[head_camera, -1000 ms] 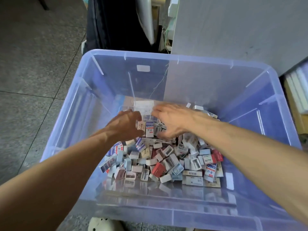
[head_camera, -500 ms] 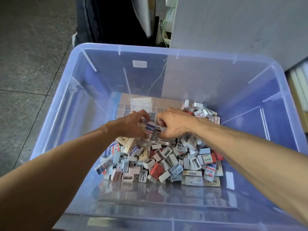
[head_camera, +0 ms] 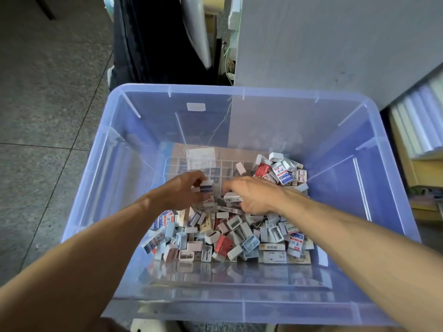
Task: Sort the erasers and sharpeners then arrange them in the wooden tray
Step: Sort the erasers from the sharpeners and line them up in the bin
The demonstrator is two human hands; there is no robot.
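Pile of erasers and sharpeners (head_camera: 230, 236) sat loose in the lower-centre of the frame, on the floor of the clear blue plastic bin (head_camera: 239, 307). Second smaller heap (head_camera: 280, 171) lay up and right of centre, against the bin's right wall. Mix was wrapped erasers with blue, red and tan sleeves plus small boxy sharpeners in white, pale blue and pink.

Left hand (head_camera: 179, 192) was at frame centre-left, over the top edge of the main pile, fingers curled round a small stack of blue-and-white wrapped erasers (head_camera: 206, 191). Exact count in that grip couldn't be read, motion blur.

Right hand (head_camera: 254, 195) was just right of it, palm down, fingers curled into the pile, thumb side touching a white barcoded eraser (head_camera: 232, 197). Whether it actually gripped that eraser or just rested on it: couldn't tell. The two hands were near each other but apart.

Wooden tray (head_camera: 227, 168) with a grid of compartments lay on the bin floor above the hands, mostly bare; one white piece (head_camera: 240, 168) lay on it near the right heap.

Outside the bin: grey tiled floor (head_camera: 48, 116) at left, dark fabric (head_camera: 148, 39) at top centre, grey panel (head_camera: 335, 44) at upper right, stacked white and yellow sheets (head_camera: 422, 130) at right edge.
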